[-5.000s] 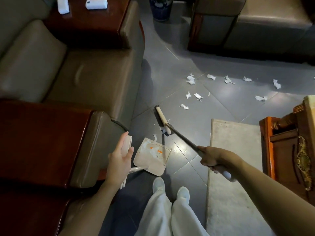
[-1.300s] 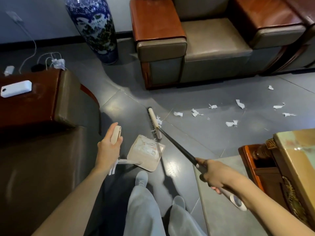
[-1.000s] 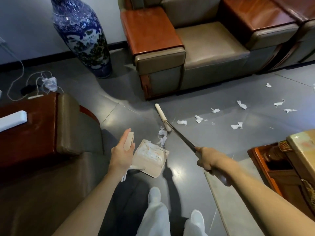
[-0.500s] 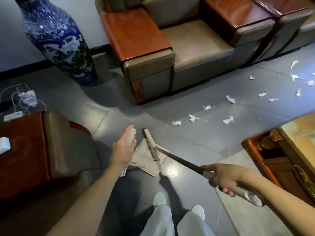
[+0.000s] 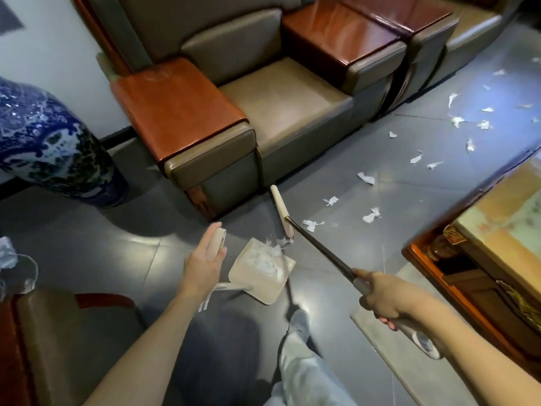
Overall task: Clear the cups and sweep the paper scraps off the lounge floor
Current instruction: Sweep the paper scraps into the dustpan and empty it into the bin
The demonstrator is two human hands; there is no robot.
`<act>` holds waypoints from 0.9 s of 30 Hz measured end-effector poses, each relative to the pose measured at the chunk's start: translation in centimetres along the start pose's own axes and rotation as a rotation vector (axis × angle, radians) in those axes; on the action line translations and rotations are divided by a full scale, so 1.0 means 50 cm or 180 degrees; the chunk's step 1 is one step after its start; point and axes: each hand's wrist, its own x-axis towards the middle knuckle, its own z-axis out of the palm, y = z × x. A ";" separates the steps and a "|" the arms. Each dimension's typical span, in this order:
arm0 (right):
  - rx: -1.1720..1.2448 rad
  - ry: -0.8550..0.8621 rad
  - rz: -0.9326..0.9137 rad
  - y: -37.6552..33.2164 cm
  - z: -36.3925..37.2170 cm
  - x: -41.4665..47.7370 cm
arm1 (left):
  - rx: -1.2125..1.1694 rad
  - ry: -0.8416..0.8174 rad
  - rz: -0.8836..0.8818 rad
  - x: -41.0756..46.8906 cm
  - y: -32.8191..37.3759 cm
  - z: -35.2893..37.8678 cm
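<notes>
Now the left hand [image 5: 205, 265] clasps the cream plastic dustpan [image 5: 257, 285] by its handle, mouth toward one o'clock, so the right hand's [image 5: 383, 297] fist-gripped black-shafted broom [image 5: 319, 247] can feed in white paper scraps [image 5: 371, 214].

Nothing in my view can be read: no lettering, label, brand or number. The blue-and-white vase [image 5: 52, 148] carries painted pattern only, and a small greyish mark at the end of the broom handle [image 5: 322, 247], past my right hand [image 5: 383, 297], is too blurred to make out.
</notes>
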 end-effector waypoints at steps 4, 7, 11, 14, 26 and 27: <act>-0.0277 0.0415 0.0127 -0.026 -0.061 0.078 | 0.0002 -0.0220 0.0138 0.098 0.024 0.001; -0.0266 0.0668 0.0338 -0.041 -0.090 0.140 | 0.0124 -0.0234 0.0213 0.154 0.032 0.007; -0.0413 0.0782 0.0552 -0.051 -0.106 0.208 | 0.0185 -0.0333 0.0427 0.217 0.042 0.008; -0.0166 0.0613 0.0826 -0.055 -0.099 0.258 | 0.0103 -0.0526 0.0363 0.268 0.050 0.009; 0.0681 0.0446 0.1194 -0.124 -0.014 0.287 | 0.0102 -0.1229 0.0794 0.392 0.111 0.044; 0.0818 0.0392 0.1206 -0.130 -0.007 0.278 | 0.0110 -0.1267 0.0827 0.397 0.116 0.047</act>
